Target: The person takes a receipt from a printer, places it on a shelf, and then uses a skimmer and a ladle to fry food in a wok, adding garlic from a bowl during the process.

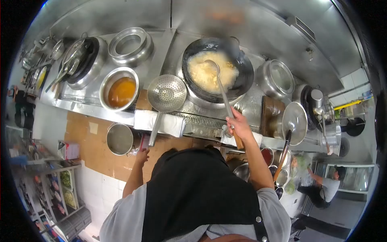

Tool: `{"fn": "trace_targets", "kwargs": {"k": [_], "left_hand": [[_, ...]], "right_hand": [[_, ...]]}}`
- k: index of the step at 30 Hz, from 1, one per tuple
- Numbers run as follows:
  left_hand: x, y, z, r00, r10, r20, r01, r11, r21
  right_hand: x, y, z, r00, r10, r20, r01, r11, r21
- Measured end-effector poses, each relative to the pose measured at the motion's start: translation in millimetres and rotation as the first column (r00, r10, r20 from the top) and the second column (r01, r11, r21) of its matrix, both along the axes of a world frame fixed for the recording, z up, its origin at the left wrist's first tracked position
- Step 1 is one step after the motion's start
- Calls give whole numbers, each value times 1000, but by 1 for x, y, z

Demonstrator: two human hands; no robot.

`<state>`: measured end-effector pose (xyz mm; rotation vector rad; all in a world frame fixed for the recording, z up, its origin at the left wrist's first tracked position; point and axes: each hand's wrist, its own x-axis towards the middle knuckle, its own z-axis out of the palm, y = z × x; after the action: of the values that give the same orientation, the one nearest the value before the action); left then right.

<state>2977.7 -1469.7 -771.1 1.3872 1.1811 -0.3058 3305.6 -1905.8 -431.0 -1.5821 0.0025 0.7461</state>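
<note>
My right hand (238, 126) is closed around the wooden-ended handle of a ladle (223, 92). The ladle's bowl is in pale, yellowish, bubbling food (207, 77) in a black wok (246, 71) on the range. Steam blurs part of the food. Low on the left, my left hand (141, 156) has its fingers closed beside a metal pot (120, 139). A thin pinkish-red strip (142, 142) rises from those fingers; I cannot tell what they hold. Between my hands, a perforated strainer (166, 92) lies with its handle pointing toward me.
Amber liquid fills a steel pot (103, 90) left of the strainer. A white cloth (159, 123) lies at the counter edge. On the right are a fine-mesh strainer (294, 123), a lidded pot (264, 78) and several containers. Another person (328, 187) stands far right.
</note>
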Motion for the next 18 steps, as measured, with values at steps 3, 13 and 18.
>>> {"fn": "trace_targets", "kwargs": {"k": [3,13,18], "left_hand": [[-9,24,-10,998,-57,-10,57,998,-6],[-54,31,-60,960,-156,-233,121,980,-161],[-28,26,-73,955,-291,-63,290,957,-18]], "right_hand": [[-24,-10,3,983,-54,173,68,995,-73],[-113,-96,66,700,561,441,103,532,-840],[-53,-83,24,713,599,364,76,450,-890]]}}
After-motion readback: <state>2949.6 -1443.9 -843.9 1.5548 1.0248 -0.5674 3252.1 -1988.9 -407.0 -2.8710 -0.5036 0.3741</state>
